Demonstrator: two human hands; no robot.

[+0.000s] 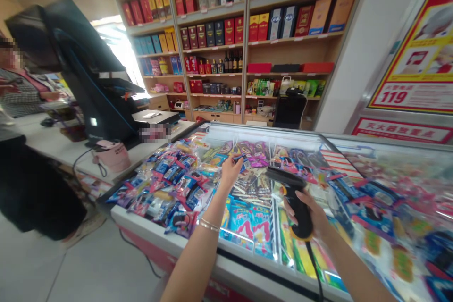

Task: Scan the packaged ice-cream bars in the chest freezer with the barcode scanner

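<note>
Left hand (232, 171): bracelet at the wrist, fingers closed on a small blue packet (244, 165), held over the middle of the freezer (233, 259); print blurred. Right hand (317, 219): wrapped around the grip of a black scanner (302, 219), its head tilted leftward over the freezer, its cord hanging below. Freezer: white rim, glass top, wrapped goods within, including pale-blue packs (244, 224) just below the left hand. Blue-and-pink packets (175, 174): heaped on the left end; further ones (377, 217) to the right of the scanner. Counter (38, 134), left: black till (83, 71), pink cup (113, 158) near its base. Person (31, 179): far left, dark lower garment. Shelves (212, 49), behind: boxes and bottles in rows. Red-bordered poster (406, 75): right wall, marked 119.
</note>
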